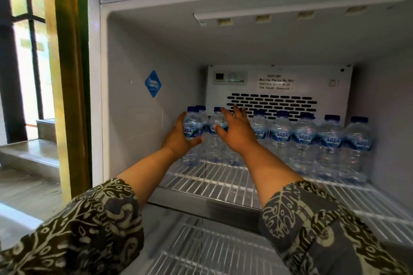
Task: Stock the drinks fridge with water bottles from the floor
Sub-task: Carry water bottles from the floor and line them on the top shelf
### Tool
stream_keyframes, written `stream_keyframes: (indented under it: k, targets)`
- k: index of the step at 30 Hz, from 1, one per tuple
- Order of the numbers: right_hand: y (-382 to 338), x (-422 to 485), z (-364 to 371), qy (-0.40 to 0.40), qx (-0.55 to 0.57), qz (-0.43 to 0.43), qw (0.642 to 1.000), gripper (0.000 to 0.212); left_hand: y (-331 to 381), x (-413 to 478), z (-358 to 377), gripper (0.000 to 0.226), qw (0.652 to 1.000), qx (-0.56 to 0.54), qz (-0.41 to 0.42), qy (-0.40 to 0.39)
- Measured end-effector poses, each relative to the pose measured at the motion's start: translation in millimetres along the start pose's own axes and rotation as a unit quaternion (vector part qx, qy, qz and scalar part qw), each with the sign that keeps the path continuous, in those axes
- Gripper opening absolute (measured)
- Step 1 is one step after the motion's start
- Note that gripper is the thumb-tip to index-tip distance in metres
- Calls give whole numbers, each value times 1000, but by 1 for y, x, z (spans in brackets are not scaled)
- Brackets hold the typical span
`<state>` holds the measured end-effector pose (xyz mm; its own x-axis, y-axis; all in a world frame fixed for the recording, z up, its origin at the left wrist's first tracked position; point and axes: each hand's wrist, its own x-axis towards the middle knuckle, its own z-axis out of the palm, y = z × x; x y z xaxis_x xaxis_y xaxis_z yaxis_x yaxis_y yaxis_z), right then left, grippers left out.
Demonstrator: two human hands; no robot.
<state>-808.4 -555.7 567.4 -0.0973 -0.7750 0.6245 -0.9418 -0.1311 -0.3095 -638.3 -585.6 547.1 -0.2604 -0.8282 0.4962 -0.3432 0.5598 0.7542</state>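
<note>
Inside the open fridge, several clear water bottles with blue caps and blue labels stand in a row along the back of the white wire shelf. My left hand grips the leftmost front bottle around its middle. My right hand is spread with straight fingers against the neighbouring bottle, partly hiding it. Both arms reach in over the shelf's front edge.
The fridge's left wall is close beside the held bottle. A vented back panel sits behind the row. A lower wire shelf shows below my arms. Steps and a window lie outside at left.
</note>
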Motion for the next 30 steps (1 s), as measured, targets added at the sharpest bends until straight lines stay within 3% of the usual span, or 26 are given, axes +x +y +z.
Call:
stream_keyframes:
  k: [4, 11, 17, 20, 25, 30]
  targets:
    - [-7, -6, -10, -2, 4, -23, 1000, 59, 11, -27, -9, 86, 997, 75, -20, 15]
    - [-35, -59, -32, -44, -40, -20, 998, 57, 19, -112, -50, 62, 971, 238, 25, -14]
    - [-103, -165, -13, 56, 59, -75, 994, 53, -2, -209, -94, 59, 951, 292, 98, -5]
    - [-148, -231, 20, 61, 136, -93, 984, 53, -28, -276, -127, 61, 945, 314, 89, -29]
    - [-219, -347, 103, -52, 199, -80, 975, 53, -98, -397, -182, 64, 947, 315, 9, -67]
    - [-259, -450, 181, -209, 244, -68, 944, 55, -166, -508, -208, 67, 956, 249, -145, -53]
